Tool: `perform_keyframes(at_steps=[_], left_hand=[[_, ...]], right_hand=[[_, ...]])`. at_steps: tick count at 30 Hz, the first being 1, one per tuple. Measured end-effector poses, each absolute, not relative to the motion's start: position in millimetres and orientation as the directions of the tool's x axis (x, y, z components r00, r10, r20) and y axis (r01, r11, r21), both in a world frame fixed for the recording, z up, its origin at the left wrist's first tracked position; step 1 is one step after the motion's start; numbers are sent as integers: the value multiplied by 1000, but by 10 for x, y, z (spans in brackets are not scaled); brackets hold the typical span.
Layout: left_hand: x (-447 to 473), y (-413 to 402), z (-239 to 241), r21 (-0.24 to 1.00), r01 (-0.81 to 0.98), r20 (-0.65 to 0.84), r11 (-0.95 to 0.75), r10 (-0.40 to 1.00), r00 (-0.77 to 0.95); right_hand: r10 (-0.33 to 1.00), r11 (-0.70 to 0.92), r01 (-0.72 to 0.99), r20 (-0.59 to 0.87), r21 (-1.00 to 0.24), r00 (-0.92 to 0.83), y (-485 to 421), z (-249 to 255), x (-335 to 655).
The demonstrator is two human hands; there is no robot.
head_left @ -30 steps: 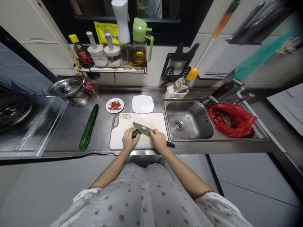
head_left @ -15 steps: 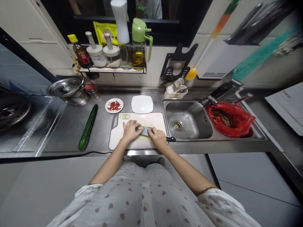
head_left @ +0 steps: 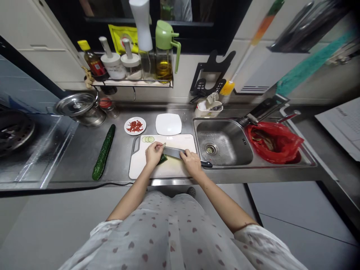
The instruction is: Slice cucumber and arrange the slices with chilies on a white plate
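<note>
My right hand [head_left: 191, 162] is closed on a kitchen knife [head_left: 172, 151], its fingers where the blade meets the black handle. The blade points left, over the white cutting board [head_left: 140, 165]. My left hand [head_left: 153, 153] is pinched at the blade's tip around a thin cucumber slice [head_left: 164, 145], seen edge-on. Under that hand a cut piece of cucumber [head_left: 162, 159] lies on the board, partly hidden. Several round cucumber slices [head_left: 148, 139] overlap at the board's upper left.
A whole cucumber [head_left: 104, 152] lies left of the board. Behind are a plate of chopped red pieces [head_left: 128, 130] and a white square plate [head_left: 168, 124]. The sink [head_left: 227, 144] adjoins on the right, with a red plastic bag [head_left: 292, 144] beyond. A condiment shelf [head_left: 132, 83] overhangs the counter.
My left hand has gone from lying spread on the cucumber piece to pinching a slice at the blade. The knife has shifted slightly right and up, and the cut piece shows below the blade.
</note>
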State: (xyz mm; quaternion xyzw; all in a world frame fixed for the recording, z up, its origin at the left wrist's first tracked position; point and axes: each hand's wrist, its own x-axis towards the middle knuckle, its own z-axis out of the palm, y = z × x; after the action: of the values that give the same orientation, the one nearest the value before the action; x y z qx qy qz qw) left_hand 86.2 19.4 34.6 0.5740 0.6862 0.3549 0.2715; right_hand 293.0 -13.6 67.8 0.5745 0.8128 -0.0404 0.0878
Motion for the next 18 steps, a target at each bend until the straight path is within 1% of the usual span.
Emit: perform_keyframes(at_steps=[2, 4, 6, 12, 18], left_hand=[[818, 234, 261, 822, 525, -56, 221, 949, -311], [764, 292, 179, 809, 491, -123, 322, 910, -395], [713, 366, 112, 782, 487, -155, 389, 879, -452], [622, 623, 36, 688, 549, -149, 475, 833, -534], [602, 769, 0, 620, 603, -122, 502, 821, -558]], right_hand=[[936, 303, 952, -198, 37, -290, -119, 657, 2973], [942, 273, 962, -213, 29, -261, -105, 639, 3010], [945, 250, 968, -223, 22, -239, -98, 623, 3034], [950, 231, 973, -223, 23, -220, -112, 580, 3049], [955, 217, 976, -213, 16, -208, -134, 540, 3052]])
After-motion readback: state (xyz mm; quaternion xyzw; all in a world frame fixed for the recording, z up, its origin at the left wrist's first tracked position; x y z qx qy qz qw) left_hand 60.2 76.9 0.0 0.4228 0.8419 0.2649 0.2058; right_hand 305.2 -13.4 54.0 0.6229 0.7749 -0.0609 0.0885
